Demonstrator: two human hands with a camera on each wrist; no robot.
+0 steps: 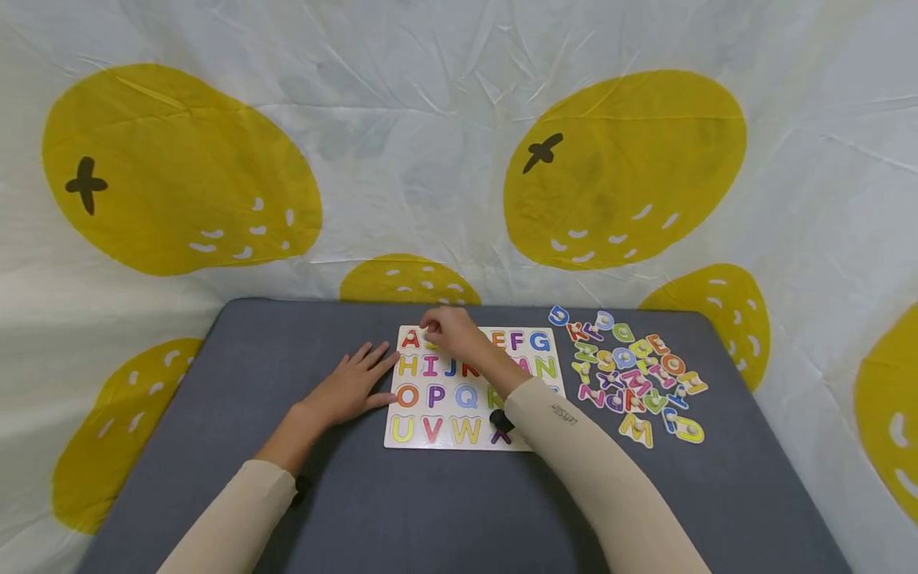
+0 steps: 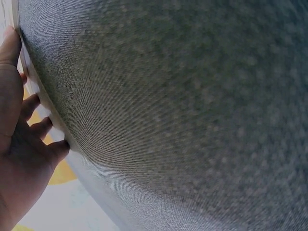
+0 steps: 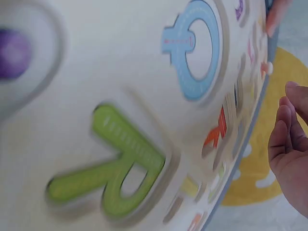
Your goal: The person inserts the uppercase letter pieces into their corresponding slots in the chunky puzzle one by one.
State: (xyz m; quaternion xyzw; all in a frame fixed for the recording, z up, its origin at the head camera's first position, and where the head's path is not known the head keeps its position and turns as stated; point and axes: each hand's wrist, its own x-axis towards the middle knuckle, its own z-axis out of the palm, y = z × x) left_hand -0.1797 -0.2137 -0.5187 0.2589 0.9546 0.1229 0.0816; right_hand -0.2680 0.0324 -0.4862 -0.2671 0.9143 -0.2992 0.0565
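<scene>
A white wooden alphabet puzzle board [image 1: 448, 441] lies on the dark grey table, with coloured letter shapes in rows. My right hand [image 1: 452, 331] hovers over the board's top row, covering several letters. A red letter A [image 1: 410, 340] is at the top left corner, and a small knob [image 3: 268, 68] stands up there in the right wrist view. The right fingers [image 3: 285, 120] are loosely bent near the thumb, apart from the knob, with nothing visible between them. My left hand [image 1: 353, 387] is spread flat, its fingertips and thumb touching the board's left edge.
Right of the board lies a loose pile of knobbed letter pieces, among them a yellow U [image 1: 690, 430], a yellow-orange W [image 1: 636, 430] and an orange O [image 1: 672, 364]. Behind the table [image 1: 323, 510] hangs a white cloth [image 1: 416, 159] printed with yellow fruit shapes.
</scene>
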